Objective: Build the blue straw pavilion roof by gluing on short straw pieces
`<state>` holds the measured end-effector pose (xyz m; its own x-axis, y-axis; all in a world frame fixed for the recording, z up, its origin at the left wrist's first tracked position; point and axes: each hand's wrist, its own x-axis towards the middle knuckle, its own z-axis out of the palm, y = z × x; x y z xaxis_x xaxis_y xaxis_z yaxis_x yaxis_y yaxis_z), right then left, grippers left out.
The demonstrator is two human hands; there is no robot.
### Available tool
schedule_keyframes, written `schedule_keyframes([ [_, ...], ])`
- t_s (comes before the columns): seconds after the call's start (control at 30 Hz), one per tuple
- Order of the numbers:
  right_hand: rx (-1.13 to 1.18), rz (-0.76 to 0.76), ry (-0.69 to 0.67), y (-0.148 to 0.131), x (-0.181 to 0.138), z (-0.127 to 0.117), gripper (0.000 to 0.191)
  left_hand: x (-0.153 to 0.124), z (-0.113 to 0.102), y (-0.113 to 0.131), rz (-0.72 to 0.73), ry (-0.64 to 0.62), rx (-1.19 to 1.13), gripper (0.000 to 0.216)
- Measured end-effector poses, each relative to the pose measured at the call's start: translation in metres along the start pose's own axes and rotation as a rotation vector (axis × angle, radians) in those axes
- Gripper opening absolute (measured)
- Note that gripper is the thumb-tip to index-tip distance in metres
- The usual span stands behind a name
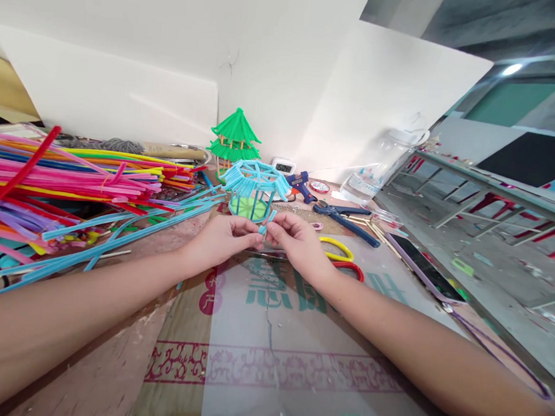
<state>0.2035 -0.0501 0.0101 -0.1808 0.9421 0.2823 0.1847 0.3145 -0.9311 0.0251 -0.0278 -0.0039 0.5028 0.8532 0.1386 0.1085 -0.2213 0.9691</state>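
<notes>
Between my two hands is a short light-blue pipe cleaner (271, 216), bent near its lower end. My left hand (229, 239) pinches its lower part with thumb and forefinger. From the other side, my right hand (297, 239) closes its fingers on the same piece. Just behind my hands stands a small pavilion model (254, 190) with a light-blue roof, blue posts and a green base. Farther back is a green tiered pagoda model (237, 133). Scissors (346, 256) with yellow and red handles lie partly hidden behind my right hand.
Bundles of coloured pipe cleaners (67, 170) cover the left side, with loose blue ones (159, 223) beside them. At the back are a glue gun (301, 185), cutting pliers (349, 219), a small digital timer (284, 166) and a clear bottle (375, 168). A phone (425, 267) lies along the right edge.
</notes>
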Motion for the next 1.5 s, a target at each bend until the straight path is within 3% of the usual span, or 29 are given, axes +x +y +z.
schedule_keyframes([
  [0.3, -0.026, -0.045, 0.016, 0.005, 0.001, -0.001, 0.020, 0.000, -0.001, 0.000, 0.073, -0.033, 0.153, 0.023],
  [0.5, -0.148, -0.020, -0.048, -0.001, 0.001, -0.003, 0.018, 0.000, -0.001, 0.003, 0.077, -0.033, 0.190, 0.023],
  [0.67, -0.488, -0.075, -0.281, -0.024, 0.003, -0.022, 0.016, 0.001, -0.002, 0.001, 0.043, -0.037, 0.143, 0.025],
  [0.8, -0.770, -0.123, -0.416, -0.048, 0.002, -0.041, 0.026, 0.002, -0.002, -0.001, 0.016, -0.043, 0.101, 0.026],
  [1.0, -1.109, -0.059, -0.625, -0.059, 0.000, -0.044, 0.026, 0.004, -0.003, -0.004, -0.002, -0.039, 0.093, 0.028],
  [1.13, -1.158, -0.046, -0.627, -0.062, -0.005, -0.052, 0.033, 0.004, -0.002, -0.006, -0.015, -0.045, 0.082, 0.029],
  [1.3, -1.143, -0.022, -0.685, -0.065, -0.017, -0.086, 0.039, 0.004, -0.003, -0.007, -0.011, -0.038, 0.084, 0.028],
  [1.5, -1.040, -0.051, -0.734, -0.042, -0.023, -0.117, 0.054, 0.005, -0.003, -0.003, -0.048, -0.019, 0.033, 0.030],
])
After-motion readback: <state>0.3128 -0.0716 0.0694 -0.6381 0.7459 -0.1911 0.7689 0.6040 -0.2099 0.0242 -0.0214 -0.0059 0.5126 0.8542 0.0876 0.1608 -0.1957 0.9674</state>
